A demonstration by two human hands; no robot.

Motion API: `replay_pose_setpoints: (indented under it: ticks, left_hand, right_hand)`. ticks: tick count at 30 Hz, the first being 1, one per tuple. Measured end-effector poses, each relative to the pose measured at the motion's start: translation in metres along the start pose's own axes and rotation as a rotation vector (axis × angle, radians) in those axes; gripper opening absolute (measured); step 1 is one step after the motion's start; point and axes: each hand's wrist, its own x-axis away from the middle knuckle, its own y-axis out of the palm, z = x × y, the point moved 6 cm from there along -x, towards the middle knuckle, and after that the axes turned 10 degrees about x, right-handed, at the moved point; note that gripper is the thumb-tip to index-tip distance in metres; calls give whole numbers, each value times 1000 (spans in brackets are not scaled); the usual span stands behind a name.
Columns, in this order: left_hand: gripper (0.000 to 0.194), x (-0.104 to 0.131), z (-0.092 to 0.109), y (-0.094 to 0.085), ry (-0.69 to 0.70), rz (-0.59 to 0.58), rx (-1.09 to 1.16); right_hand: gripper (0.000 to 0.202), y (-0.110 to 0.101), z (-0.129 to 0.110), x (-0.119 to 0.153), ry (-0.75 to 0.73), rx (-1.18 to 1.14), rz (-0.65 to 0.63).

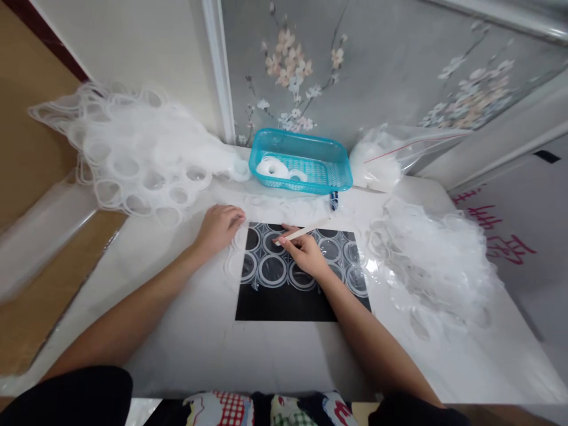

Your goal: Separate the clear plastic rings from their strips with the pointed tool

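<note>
A translucent plastic sheet with rows of ring shapes lies over a black mat, reaching past the mat's left edge. My right hand is closed on a thin, flat whitish stick. The stick's lower left end rests over one of the rings in the upper row. At the mat's upper left corner, my left hand lies on the sheet's left end, fingers stretched out and slightly bent. No held thing shows in it.
Behind the mat stands a blue plastic basket with white rings inside. A big heap of cut-out ring sheets is at left, another pile at right. A clear bag with white contents sits beside the basket, near a small dark blue object.
</note>
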Motion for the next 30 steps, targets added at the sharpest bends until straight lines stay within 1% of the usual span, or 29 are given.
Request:
replay_pose_setpoints:
  ticks: [3,4,5,6,7,9,10,11,12,13,15,18,21,23,26,28,30]
  left_hand:
    - [33,-2,-15,-23,-90,157,45]
    - [35,-1,-17,-28,-106,188,59]
    - [36,0,-17,-30,-107,192,80]
    - [39,0,-14,-28,-87,161,99]
    - [45,0,-9,-22,-43,95,106]
    - [55,-1,6,-2,87,-89,55]
    - [53,-2,13,9,154,-173,3]
    - [47,-2,18,17,210,-232,-46]
    - [38,-4,21,23,248,-263,-78]
    - [32,-6,23,26,267,-266,-89]
    - [27,-10,21,25,274,-251,-75]
    - [29,-12,12,16,255,-227,-56]
    - [30,-9,9,11,250,-214,-44]
    - [31,-5,11,13,273,-225,-56]
    - [37,1,18,21,329,-257,-105]
    - [35,3,21,24,368,-264,-139]
    - [31,3,20,22,386,-246,-156]
  right_hand:
    - [41,1,0,-1,-18,10,-13]
    - [41,1,0,-1,-21,8,-21]
    - [41,1,1,-2,-24,6,-35]
    - [42,2,1,-3,-29,2,-57]
    - [42,2,1,-4,-36,-1,-85]
    - [41,2,1,-4,-52,-9,-133]
    - [40,2,0,-4,-59,-10,-143]
    - [39,2,0,-2,-66,-7,-140]
    - [38,1,0,-1,-72,2,-125]
    - [35,0,-1,1,-75,15,-104]
    - [31,-1,0,4,-66,44,-54]
    - [29,-1,2,6,-43,59,-11]
    - [30,-1,1,5,-53,65,-9]
    - [29,-1,1,4,-57,73,-15]
    - [27,-2,1,4,-53,75,-16]
    - [26,-2,2,4,-56,75,-13]
    - [26,-1,2,5,-60,80,-8]
